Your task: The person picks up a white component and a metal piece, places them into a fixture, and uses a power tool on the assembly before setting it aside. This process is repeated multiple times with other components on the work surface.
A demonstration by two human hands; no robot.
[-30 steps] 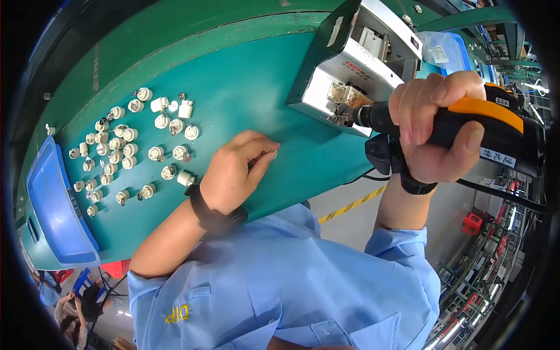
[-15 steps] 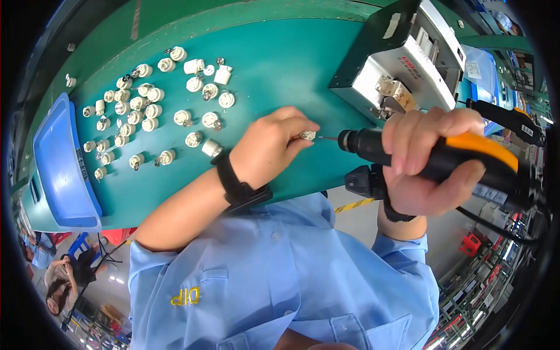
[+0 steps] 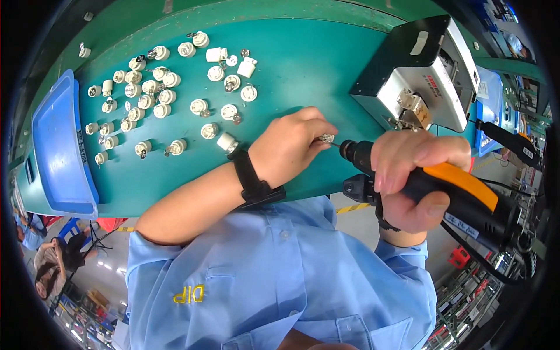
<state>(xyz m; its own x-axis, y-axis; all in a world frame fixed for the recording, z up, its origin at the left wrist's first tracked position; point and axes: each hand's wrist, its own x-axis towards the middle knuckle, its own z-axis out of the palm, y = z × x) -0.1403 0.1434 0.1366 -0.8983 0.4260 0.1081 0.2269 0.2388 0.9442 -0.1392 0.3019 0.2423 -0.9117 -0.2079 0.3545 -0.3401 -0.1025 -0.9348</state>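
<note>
My left hand (image 3: 289, 146) pinches a small metallic piece (image 3: 326, 138) between thumb and fingers, above the green work mat (image 3: 309, 64). The fingertips cover much of the piece. My right hand (image 3: 408, 169) is wrapped around a black and orange electric screwdriver (image 3: 466, 185), held almost level. Its thin bit points left, with the tip at or very close to the piece; whether they touch, I cannot tell. Left of my left hand lie several white round socket-like parts (image 3: 199, 107), many with small metal plates attached. One white cylindrical part (image 3: 227, 142) lies beside my left wrist.
A box-shaped black and silver machine (image 3: 379, 64) with a metal mechanism on its front stands at the far right. An empty blue tray (image 3: 61, 146) sits at the mat's left end. Another black tool (image 3: 510, 143) is at the right edge. People sit in the lower left background.
The screwdriver has come closer to the piece in my left hand, narrowing the gap at the bit. The whole scene has shifted rightward in the picture; both grips stay the same.
</note>
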